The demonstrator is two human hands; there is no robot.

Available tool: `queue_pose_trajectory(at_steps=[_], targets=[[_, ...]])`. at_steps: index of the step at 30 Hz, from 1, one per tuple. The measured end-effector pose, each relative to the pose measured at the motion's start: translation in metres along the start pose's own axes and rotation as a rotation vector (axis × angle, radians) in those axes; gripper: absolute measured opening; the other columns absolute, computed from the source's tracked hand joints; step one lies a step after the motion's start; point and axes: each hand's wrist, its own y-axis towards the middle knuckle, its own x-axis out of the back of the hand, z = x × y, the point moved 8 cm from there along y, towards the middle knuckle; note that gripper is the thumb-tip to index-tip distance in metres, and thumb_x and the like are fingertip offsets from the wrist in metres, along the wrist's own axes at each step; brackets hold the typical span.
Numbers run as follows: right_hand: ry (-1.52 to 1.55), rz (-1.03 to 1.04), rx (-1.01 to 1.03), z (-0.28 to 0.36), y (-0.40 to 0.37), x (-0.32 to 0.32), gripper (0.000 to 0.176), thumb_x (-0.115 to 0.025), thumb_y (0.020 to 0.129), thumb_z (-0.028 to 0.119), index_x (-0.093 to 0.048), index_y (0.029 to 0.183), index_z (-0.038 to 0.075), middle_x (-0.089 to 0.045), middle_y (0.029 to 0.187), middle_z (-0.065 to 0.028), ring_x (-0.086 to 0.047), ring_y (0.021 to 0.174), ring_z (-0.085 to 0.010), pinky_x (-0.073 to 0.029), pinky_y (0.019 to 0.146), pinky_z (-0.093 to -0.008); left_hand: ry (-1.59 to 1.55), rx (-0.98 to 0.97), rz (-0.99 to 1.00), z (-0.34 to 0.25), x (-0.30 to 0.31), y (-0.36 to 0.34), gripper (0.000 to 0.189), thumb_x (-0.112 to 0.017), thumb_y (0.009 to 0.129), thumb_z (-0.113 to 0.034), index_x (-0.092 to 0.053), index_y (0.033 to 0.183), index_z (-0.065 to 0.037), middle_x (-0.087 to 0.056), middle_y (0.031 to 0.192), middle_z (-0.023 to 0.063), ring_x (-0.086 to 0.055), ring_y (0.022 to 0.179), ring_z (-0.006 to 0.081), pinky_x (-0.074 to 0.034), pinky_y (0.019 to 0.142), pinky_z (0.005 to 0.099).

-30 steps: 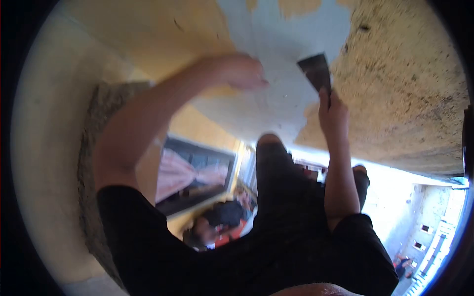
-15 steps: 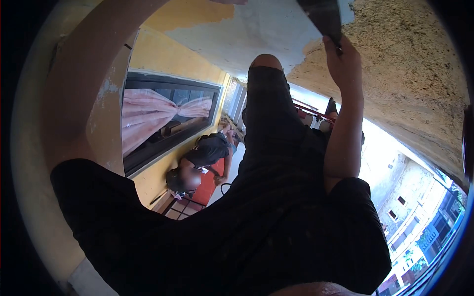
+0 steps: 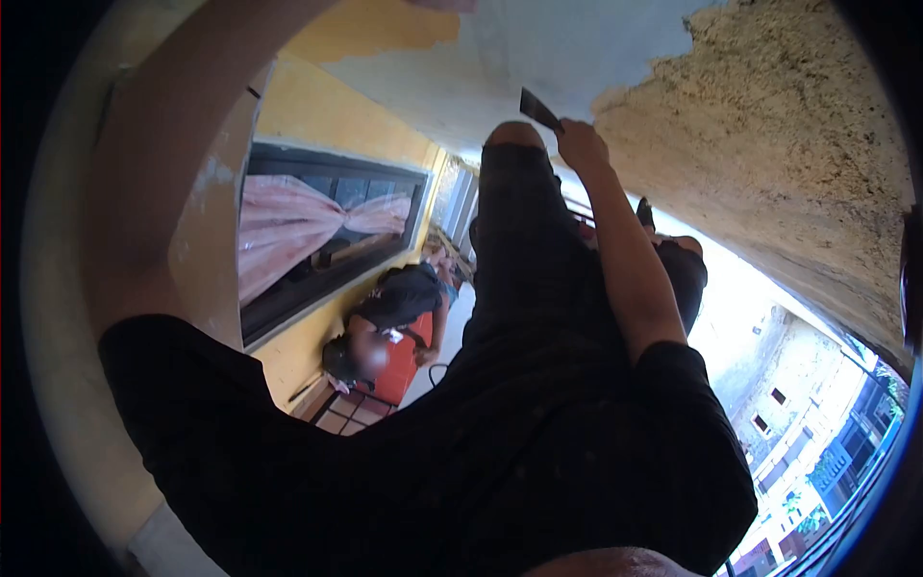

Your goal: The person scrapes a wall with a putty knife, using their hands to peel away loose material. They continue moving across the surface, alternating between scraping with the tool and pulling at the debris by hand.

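My right hand [image 3: 583,146] is closed around the handle of a putty knife [image 3: 539,110]. Its dark, wide blade points up and left, near my raised knee [image 3: 516,133] in the view. Beyond the knife is a wall with a smooth grey-white area [image 3: 548,48] bordering rough brown plaster [image 3: 769,125]. Of my left hand [image 3: 444,4], only a sliver shows at the top edge, near an orange-yellow patch of the wall [image 3: 375,31]. Its fingers are cut off by the frame, so I cannot see whether they hold anything.
At left, a dark-framed window [image 3: 332,236] shows a tied pink curtain. Below, another person [image 3: 399,298] in dark clothing is beside a red surface [image 3: 394,373]. Bright open space and buildings [image 3: 817,462] lie at right. Partly behind my right arm is a dark-clothed leg [image 3: 681,279].
My right hand has moved left and down in the view with the putty knife, whose blade has swung to point more leftward. My left arm is nearly still.
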Motion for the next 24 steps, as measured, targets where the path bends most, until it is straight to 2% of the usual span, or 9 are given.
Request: queue_pose_trajectory(at_steps=[4,6,9,11,13,15,17,21,24], targets=[[0.079,-0.018,0.074,0.006,-0.017,0.015,0.028,-0.05,0.095,0.034,-0.062,0.103,0.009,-0.064,0.1,-0.0215,-0.062,0.098,-0.0429,-0.05,0.083,-0.0526,0.054,-0.096,-0.112,0.001,-0.004,0.012,0.042,-0.052,0.092,-0.033,-0.067,0.117,-0.002,-0.066,0.116,0.0226,-0.063,0.104,0.0368,-0.047,0.093,0.0448],[0.206,-0.075,0.157,0.015,-0.022,0.03,0.029,-0.055,0.093,0.032,-0.061,0.094,0.004,-0.063,0.088,-0.0246,-0.061,0.091,-0.0458,-0.048,0.079,-0.053,0.133,-0.016,-0.081,0.012,-0.012,0.022,0.038,-0.051,0.094,-0.034,-0.069,0.097,0.0,-0.068,0.094,0.0227,-0.065,0.092,0.0393,-0.052,0.086,0.0464],[0.463,-0.096,0.168,0.035,-0.026,0.059,0.033,-0.063,0.091,0.032,-0.059,0.088,-0.001,-0.061,0.076,-0.0246,-0.059,0.076,-0.0453,-0.045,0.066,-0.0471,0.085,-0.008,-0.171,0.011,-0.005,0.014,0.037,-0.051,0.094,-0.032,-0.068,0.095,0.0,-0.068,0.091,0.0223,-0.066,0.09,0.0394,-0.053,0.083,0.0478],[0.614,-0.123,0.235,0.061,-0.03,0.086,0.03,-0.064,0.091,0.028,-0.061,0.089,-0.001,-0.062,0.073,-0.0204,-0.061,0.072,-0.0401,-0.047,0.066,-0.0444,0.069,0.052,-0.322,0.001,0.018,0.0,0.036,-0.053,0.093,-0.033,-0.068,0.091,0.0,-0.068,0.089,0.0212,-0.066,0.087,0.038,-0.054,0.079,0.0472],[0.772,-0.096,0.236,0.1,-0.037,0.132,0.026,-0.064,0.09,0.025,-0.061,0.09,-0.001,-0.064,0.074,-0.0178,-0.063,0.072,-0.0363,-0.048,0.066,-0.0428,-0.017,0.089,-0.637,-0.02,0.049,-0.015,0.034,-0.057,0.092,-0.034,-0.066,0.085,-0.003,-0.066,0.08,0.0195,-0.066,0.08,0.0369,-0.054,0.071,0.0472],[0.933,-0.035,0.219,0.13,-0.048,0.167,0.022,-0.065,0.09,0.021,-0.062,0.091,-0.001,-0.065,0.076,-0.0152,-0.064,0.072,-0.0325,-0.05,0.067,-0.0411,-0.122,-0.089,-0.984,-0.066,0.074,-0.05,0.03,-0.061,0.091,-0.033,-0.063,0.081,-0.005,-0.062,0.074,0.0146,-0.064,0.071,0.0333,-0.052,0.064,0.045],[0.947,-0.519,0.697,0.168,-0.08,0.239,0.016,-0.062,0.088,0.014,-0.064,0.095,0.0,-0.067,0.082,-0.0116,-0.065,0.074,-0.0266,-0.051,0.067,-0.0391,-0.022,-0.265,-1.157,-0.111,0.084,-0.082,0.028,-0.062,0.088,-0.032,-0.064,0.086,-0.005,-0.058,0.08,0.0108,-0.061,0.074,0.0245,-0.05,0.067,0.0401],[1.009,-0.648,0.747,0.185,-0.081,0.276,0.016,-0.061,0.087,0.012,-0.064,0.098,-0.001,-0.067,0.087,-0.0145,-0.065,0.077,-0.0279,-0.051,0.067,-0.0393,0.106,-0.356,-1.288,-0.131,0.085,-0.102,0.026,-0.064,0.087,-0.031,-0.062,0.09,-0.005,-0.053,0.09,0.0094,-0.055,0.08,0.0234,-0.044,0.07,0.038],[0.988,-0.671,0.714,0.194,-0.092,0.301,0.019,-0.06,0.088,0.009,-0.062,0.103,-0.002,-0.067,0.091,-0.0206,-0.067,0.082,-0.0321,-0.051,0.068,-0.0398,0.111,-0.198,-1.27,-0.105,0.091,-0.093,0.036,-0.067,0.085,-0.028,-0.061,0.111,-0.004,-0.052,0.105,0.0139,-0.053,0.094,0.0299,-0.044,0.082,0.0408]])
